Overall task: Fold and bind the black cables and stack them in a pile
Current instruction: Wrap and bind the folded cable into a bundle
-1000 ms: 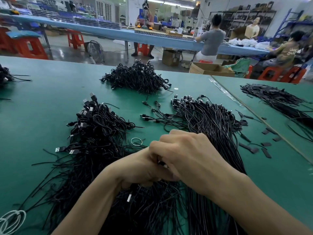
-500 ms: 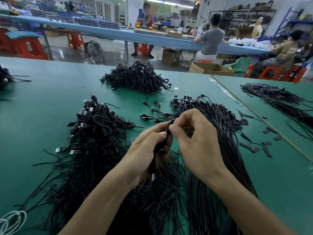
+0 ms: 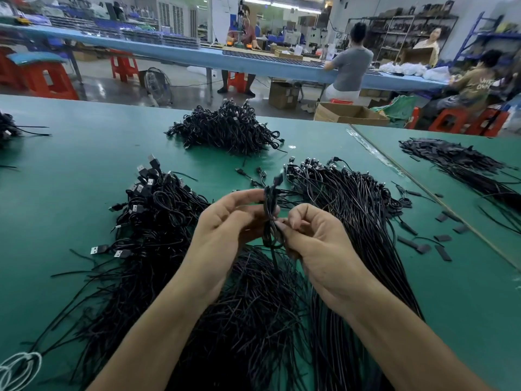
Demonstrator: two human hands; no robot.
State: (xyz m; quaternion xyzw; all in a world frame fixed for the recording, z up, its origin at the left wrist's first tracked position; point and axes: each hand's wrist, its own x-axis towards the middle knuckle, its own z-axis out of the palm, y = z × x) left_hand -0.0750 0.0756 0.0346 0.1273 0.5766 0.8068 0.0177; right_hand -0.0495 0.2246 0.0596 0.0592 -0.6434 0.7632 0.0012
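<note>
A folded black cable stands upright between my hands above the green table. My left hand grips its upper part with curled fingers. My right hand pinches a thin tie at the cable's middle. A pile of bound cables with USB plugs lies to the left. Long straight unbound cables fan out to the right. Loose black ties cover the table under my forearms.
Another heap of bound cables sits at the far middle of the table. Short black strips lie scattered at the right, near a seam in the table. More black material lies at the far right. People work at a blue bench behind.
Both hands have risen from the tie pile and spread apart. The folded cable now stands upright between them, with the right hand pinching at its middle.
</note>
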